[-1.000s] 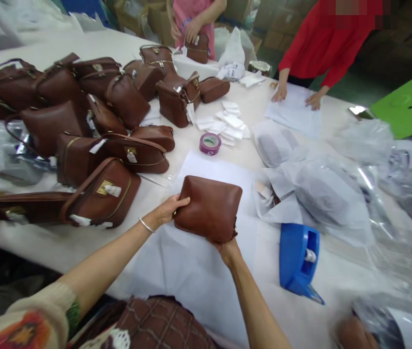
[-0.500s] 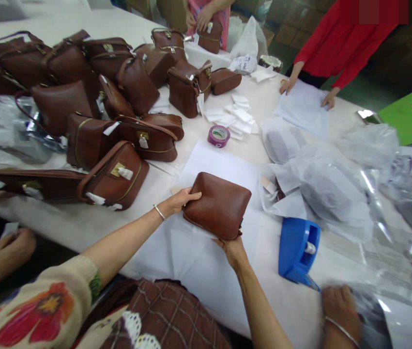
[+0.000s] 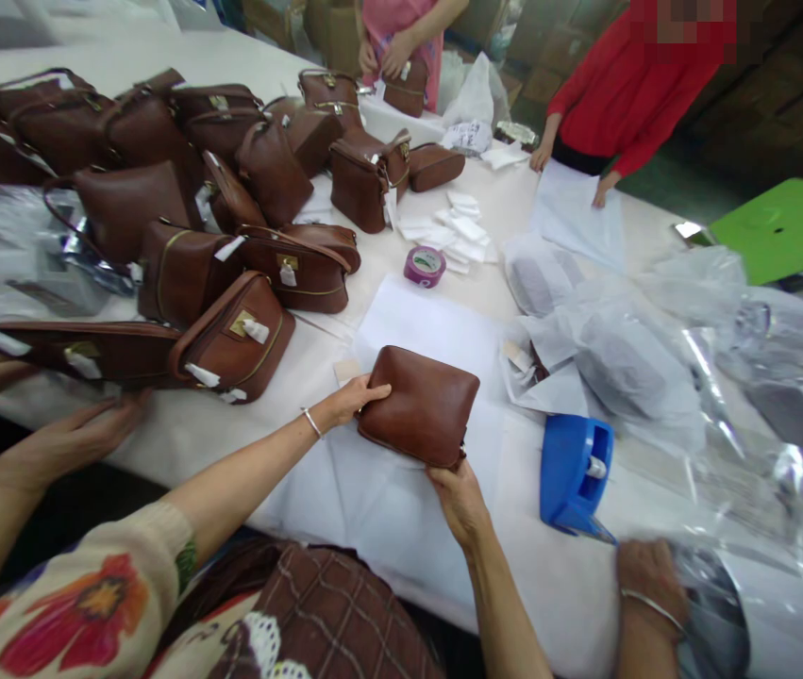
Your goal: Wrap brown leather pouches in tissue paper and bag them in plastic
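Observation:
A small brown leather pouch (image 3: 424, 405) lies on a sheet of white wrapping paper (image 3: 401, 500) in front of me. My left hand (image 3: 351, 398) grips its left edge, thumb on top and fingers curled under. At the near corner, my right hand (image 3: 459, 498) pinches the pouch from below.
Many brown handbags (image 3: 231, 344) crowd the table's left half. A purple tape roll (image 3: 425, 266), white pads (image 3: 461, 226) and a blue tape dispenser (image 3: 575, 471) lie nearby. Wrapped bags in clear plastic (image 3: 627, 363) fill the right. Other people's hands (image 3: 68, 443) work at left, at the near right (image 3: 648, 575) and across the table.
The pouch has come down slightly onto the paper. Another person's hand at left has reached up to the table edge beside the handbags.

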`<state>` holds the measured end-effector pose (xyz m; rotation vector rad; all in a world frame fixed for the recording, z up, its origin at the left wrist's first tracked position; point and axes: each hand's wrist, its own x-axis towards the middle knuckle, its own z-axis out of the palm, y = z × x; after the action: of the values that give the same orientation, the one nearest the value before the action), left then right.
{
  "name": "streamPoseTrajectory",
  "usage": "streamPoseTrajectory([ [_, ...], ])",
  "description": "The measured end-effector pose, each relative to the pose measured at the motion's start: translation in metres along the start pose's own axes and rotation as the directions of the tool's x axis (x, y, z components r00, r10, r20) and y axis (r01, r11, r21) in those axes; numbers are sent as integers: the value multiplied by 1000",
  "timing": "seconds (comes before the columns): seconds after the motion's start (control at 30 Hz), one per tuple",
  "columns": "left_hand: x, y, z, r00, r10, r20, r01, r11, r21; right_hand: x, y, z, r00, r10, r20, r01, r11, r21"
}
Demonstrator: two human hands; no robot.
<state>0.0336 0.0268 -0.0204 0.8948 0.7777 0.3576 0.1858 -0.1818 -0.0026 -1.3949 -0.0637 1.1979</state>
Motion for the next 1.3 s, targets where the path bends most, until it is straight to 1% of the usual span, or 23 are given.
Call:
streamPoseTrajectory([
  [0.07, -3, 1, 3, 1000, 15, -3, -15, 1000, 13, -6, -15, -7, 999, 8, 32, -7, 1000, -19],
  [0.17, -10, 4, 7, 999, 31, 6, -31, 999, 33, -4, -34, -12, 1000, 15, -14, -16, 996, -92],
  [0.23, -14, 6, 9, 999, 39, 14, -39, 998, 43, 0, -40, -10, 999, 3, -44, -8, 993, -120],
  [0.33, -23, 4, 8, 999, 39, 12, -40, 997, 59, 5, -37, -6, 999, 9, -36, -14, 992, -126],
  [0.5, -30, -5, 0, 999, 38, -15, -36, 991, 130, 11, -18, -6, 997, 44, -70, -54, 988, -144],
  [0.6, -30, -4, -4, 998, 56, -39, -47, 979, 200, 14, -17, -8, 996, 60, -60, -69, 986, -152],
  [0.67, -31, -2, -5, 997, 49, -56, -35, 972, 233, 14, -20, -8, 995, 99, -33, -103, 981, -166],
  [0.77, -37, 0, -4, 999, 8, -48, 4, 969, 246, 11, -23, -7, 985, 173, 5, -169, 967, -189],
  [0.87, -42, 1, -3, 997, -72, 9, 68, 971, 230, 11, -24, -5, 980, 200, 17, -193, 962, -196],
  [0.97, -37, 4, -2, 992, -117, 55, 105, 976, 192, 17, -27, -1, 984, 179, 17, -173, 968, -183],
  [1.17, -5, 11, 1, 997, -44, 69, 38, 996, 84, 48, -40, 9, 997, 83, -2, -83, 986, -148],
  [1.3, 5, 8, 0, 996, -42, 79, 39, 998, 47, 57, -43, 12, 999, 26, -18, -28, 990, -136],
])
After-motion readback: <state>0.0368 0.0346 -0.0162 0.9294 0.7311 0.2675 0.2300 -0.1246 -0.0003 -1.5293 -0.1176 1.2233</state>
